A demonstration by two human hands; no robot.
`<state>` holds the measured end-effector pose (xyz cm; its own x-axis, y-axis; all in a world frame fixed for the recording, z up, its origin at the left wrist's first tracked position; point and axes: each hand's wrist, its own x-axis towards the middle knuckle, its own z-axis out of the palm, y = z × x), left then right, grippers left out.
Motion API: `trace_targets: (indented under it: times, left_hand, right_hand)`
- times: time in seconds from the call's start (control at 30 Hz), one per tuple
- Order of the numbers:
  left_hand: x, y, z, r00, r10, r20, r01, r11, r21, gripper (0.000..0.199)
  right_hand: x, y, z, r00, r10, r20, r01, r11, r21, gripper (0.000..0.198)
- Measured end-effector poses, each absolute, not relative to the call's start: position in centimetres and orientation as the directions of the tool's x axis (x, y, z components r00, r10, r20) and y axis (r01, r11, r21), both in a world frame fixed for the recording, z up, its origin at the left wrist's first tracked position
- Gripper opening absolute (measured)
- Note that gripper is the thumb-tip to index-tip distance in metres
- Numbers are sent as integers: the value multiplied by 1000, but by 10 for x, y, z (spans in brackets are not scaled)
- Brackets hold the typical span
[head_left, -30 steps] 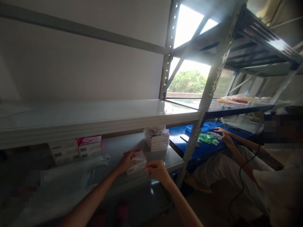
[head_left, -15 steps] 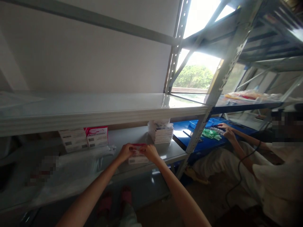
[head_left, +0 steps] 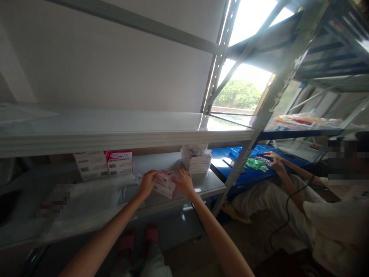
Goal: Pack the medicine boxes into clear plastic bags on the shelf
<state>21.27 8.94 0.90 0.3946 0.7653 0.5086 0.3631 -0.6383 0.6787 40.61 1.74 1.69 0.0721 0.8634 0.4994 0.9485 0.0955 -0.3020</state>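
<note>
- One box [head_left: 165, 184] is in hand, above or on the lower shelf [head_left: 217, 186]; I cannot tell which.
- Left hand [head_left: 148, 182] is clamped on its left end; right hand [head_left: 184, 182] touches the other, its grip unclear.
- Other boxes [head_left: 120, 163] already stand leftward; a stack [head_left: 199, 163] sits to the right.

The small box [head_left: 164, 186] is partly hidden, too blurred to read.

One head-worn view, forward and down, near the lower shelf [head_left: 157, 159].
</note>
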Motion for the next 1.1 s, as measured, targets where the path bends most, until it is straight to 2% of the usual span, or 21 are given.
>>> trace_targets:
  times: [0.03, 0.1, 0.17, 0.23, 0.3, 0.37, 0.43, 0.53, 0.6, 0.63, 0.67, 0.7, 0.77, 0.8, 0.93, 1.03, 1.1]
  left_hand:
    - [213, 89, 10, 400, 763, 508, 355, -639, 682, 26]
    - [214, 89, 12, 409, 743, 530, 332, -663, 671, 27]
    - [211, 90, 15, 425, 719, 551, 315, -688, 654, 31]
    - [205, 93, 16, 420, 735, 533, 336, -671, 661, 38]
    - [195, 100, 17, 394, 803, 447, 383, -586, 715, 43]
    - [183, 108, 16, 374, 866, 331, 420, -476, 773, 34]
    - [173, 115, 16, 390, 888, 244, 438, -412, 799, 23]
    - [169, 112, 17, 403, 889, 217, 446, -398, 801, 20]
    - [178, 94, 19, 308, 908, 283, 462, -403, 790, 17]
    - [186, 81, 21, 255, 908, 333, 470, -417, 778, 21]
    - [196, 67, 23, 127, 882, 454, 500, -452, 739, 26]
    - [206, 52, 25, 91, 831, 549, 522, -509, 684, 30]
    - [228, 29, 29, 310, 696, 647, 464, -705, 536, 34]
    - [237, 23, 31, 387, 651, 653, 437, -753, 492, 35]
    - [248, 30, 25, 527, 656, 540, 499, -753, 428, 38]
    - [238, 44, 14, 657, 664, 358, 608, -747, 270, 33]
    - [230, 48, 9, 629, 720, 292, 705, -687, 177, 34]
  right_hand:
    - [401, 17, 19, 1, 874, 485, 958, 137, -250, 38]
    - [392, 18, 22, -80, 899, 431, 967, 174, -185, 29]
    - [390, 20, 24, -51, 909, 415, 973, 139, -185, 17]
    - [396, 22, 20, 59, 892, 448, 964, 65, -257, 19]
    - [408, 23, 11, 228, 852, 471, 917, -25, -399, 23]
    - [422, 22, -1, 381, 802, 460, 835, -86, -543, 26]
    - [434, 21, -11, 449, 764, 464, 778, -79, -624, 27]
    - [437, 15, -15, 480, 674, 561, 765, -8, -644, 26]
    - [427, 8, -11, 489, 558, 671, 800, 20, -599, 31]
    - [419, 4, -7, 437, 524, 731, 842, 48, -537, 35]
    - [411, 1, -3, 327, 532, 781, 891, 102, -443, 38]
    - [402, -2, 2, 171, 572, 803, 924, 191, -332, 39]
    - [387, -4, 10, -141, 662, 736, 903, 391, -179, 37]
    - [382, -4, 14, -233, 696, 679, 877, 452, -162, 35]
    - [382, 2, 21, -277, 808, 521, 887, 423, -184, 32]
    - [392, 5, 17, -318, 857, 405, 929, 367, -45, 25]
    - [396, 6, 11, -228, 906, 358, 974, 218, 67, 25]
